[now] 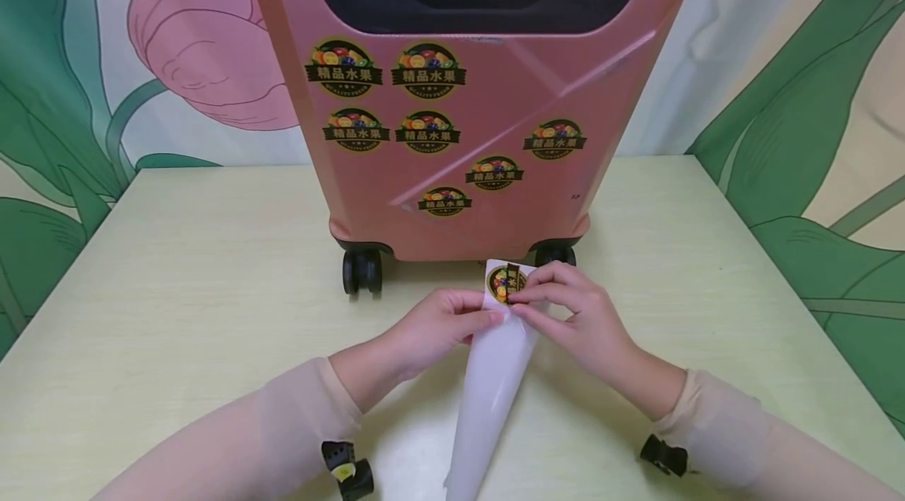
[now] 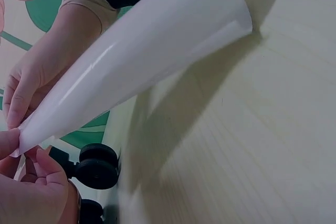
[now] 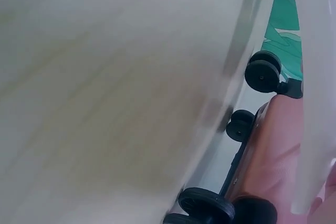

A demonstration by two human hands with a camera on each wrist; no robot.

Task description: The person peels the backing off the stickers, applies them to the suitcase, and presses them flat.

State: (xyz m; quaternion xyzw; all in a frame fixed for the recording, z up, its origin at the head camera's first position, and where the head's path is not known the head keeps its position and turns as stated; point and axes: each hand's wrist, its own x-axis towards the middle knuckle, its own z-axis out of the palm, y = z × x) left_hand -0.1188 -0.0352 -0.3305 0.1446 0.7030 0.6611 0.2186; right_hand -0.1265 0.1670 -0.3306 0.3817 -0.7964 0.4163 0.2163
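Note:
A white sticker strip point(image 1: 495, 375) hangs curled like a cone from both hands, in front of the suitcase. Its upper end bears a round fruit-label sticker point(image 1: 500, 283) with a dark banner. My left hand point(image 1: 441, 326) grips the strip's left edge between thumb and fingers, just below that label. At the label's lower right edge, my right hand point(image 1: 583, 316) pinches with thumb and fingertips; whether the edge is lifted is hard to see. In the left wrist view the strip point(image 2: 142, 45) widens away from the fingers, its loose end over the table.
A pink suitcase point(image 1: 509, 234) stands upright on black wheels point(image 1: 362, 271) at the table's back. Several matching fruit stickers point(image 1: 427, 132) are on its front. The pale table point(image 1: 212, 289) extends to both sides; a painted plant backdrop point(image 1: 813, 171) rises behind.

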